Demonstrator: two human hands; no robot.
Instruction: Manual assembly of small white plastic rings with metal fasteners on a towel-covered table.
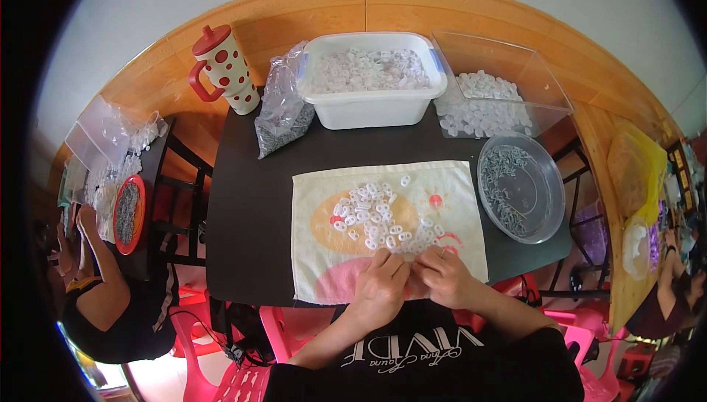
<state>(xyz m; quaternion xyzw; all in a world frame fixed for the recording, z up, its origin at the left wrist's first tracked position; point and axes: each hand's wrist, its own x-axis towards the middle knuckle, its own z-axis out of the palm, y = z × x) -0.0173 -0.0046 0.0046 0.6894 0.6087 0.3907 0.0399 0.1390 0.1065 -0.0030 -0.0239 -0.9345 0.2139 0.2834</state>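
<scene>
My left hand (pixel 381 284) and my right hand (pixel 444 277) meet at the near side of a cream towel (pixel 309 214) printed with yellow and pink shapes. Fingers of both hands are pinched together, thumbs close to each other. What they pinch is too small and covered to make out. Just beyond my fingertips lies a loose heap of small white plastic pieces (pixel 366 207), many with two round holes. More of these pieces, somewhat clearer, gather right in front of my right hand.
Along the back stand a spotted tumbler (pixel 227 71), a plastic bag of grey bits (pixel 283 118), a white tub (pixel 372 111) of clear pieces and a transparent bin (pixel 490 107) of white caps. At right sits a round clear bowl (pixel 534 192) with grey screw-like pieces. Other people work at both sides.
</scene>
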